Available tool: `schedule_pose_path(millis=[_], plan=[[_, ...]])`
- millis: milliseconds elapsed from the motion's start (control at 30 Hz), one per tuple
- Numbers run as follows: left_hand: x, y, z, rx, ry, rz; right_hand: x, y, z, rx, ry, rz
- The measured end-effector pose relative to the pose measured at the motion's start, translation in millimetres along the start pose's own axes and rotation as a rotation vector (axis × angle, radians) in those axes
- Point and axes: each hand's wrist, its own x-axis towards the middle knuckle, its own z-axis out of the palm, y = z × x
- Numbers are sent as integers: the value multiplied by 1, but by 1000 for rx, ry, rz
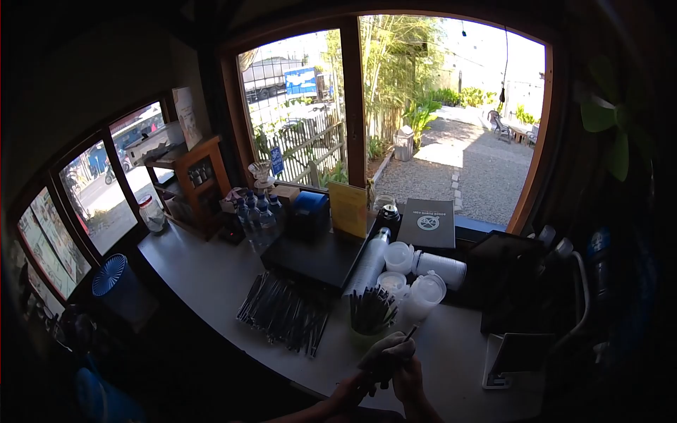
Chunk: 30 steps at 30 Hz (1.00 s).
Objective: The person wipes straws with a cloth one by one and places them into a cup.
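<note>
Low in the middle of the view, my left hand and my right hand are close together, both closed. A pale grey shape, like bunched cloth, lies between them; its kind is hard to make out. One thin black straw pokes up from the top, above my right hand. Just behind my hands stands a green cup packed with black straws. Left of the cup, a wide pile of black straws is spread on the counter. Shadow hides much of my fingers.
Stacked clear plastic cups and white lids are behind the green cup. A black box, water bottles, and a dark menu board line the window side. A tablet on a stand is at right.
</note>
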Motion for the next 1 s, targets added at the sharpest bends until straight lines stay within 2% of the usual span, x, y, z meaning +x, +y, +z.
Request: schedule_pose_path(millis=[33, 100, 233, 267, 367, 433, 467, 533, 567, 633, 667, 700, 733, 767, 800, 867, 933, 1000], plan=[[-2, -8, -2, 207, -27, 104, 4, -5, -4, 47, 50, -29], [-5, -16, -6, 230, -79, 42, 8, -18, -8, 189, 47, -71], [-2, -23, -13, 200, -122, -11, 13, -25, -4, 201, 208, -211], [-2, -24, -14, 259, -141, 9, 14, -29, -8, 204, 192, -190], [-6, -10, -20, 384, -176, 44, 23, -57, -12, 256, 260, -413], [-13, -4, -24, 384, -170, 30, 19, -88, -13, 386, 398, -363], [-16, -9, -29, 144, -86, -3, 15, -71, -58, 229, 239, -325], [-16, -17, -36, -333, 76, -71, 8, -62, -68, 129, 296, -288], [-14, -20, -38, -168, 100, 0, 4, -55, -74, 79, 321, -265], [-3, 7, -33, 165, 154, 147, -1, -46, -58, 113, 19, -124], [3, 20, -27, 350, 112, 228, -4, -41, -50, 113, -126, -50], [6, 17, -24, 433, 44, 220, -1, -25, -41, 42, -225, 28], [11, 11, -21, 516, -25, 213, -2, -21, -22, -38, -285, 129], [16, 6, -16, 600, -96, 205, -6, 18, -18, -145, -200, 49], [17, -1, -11, 236, -131, 10, -6, 17, -5, -78, -176, 61], [25, 40, 7, -123, -125, -259, -1, 1, 4, -11, -146, 60], [16, 24, -21, 555, -378, -65, 5, -15, 0, -10, -123, 35], [21, 48, -43, 695, -321, -223, 6, -14, -14, -126, -229, 180]])
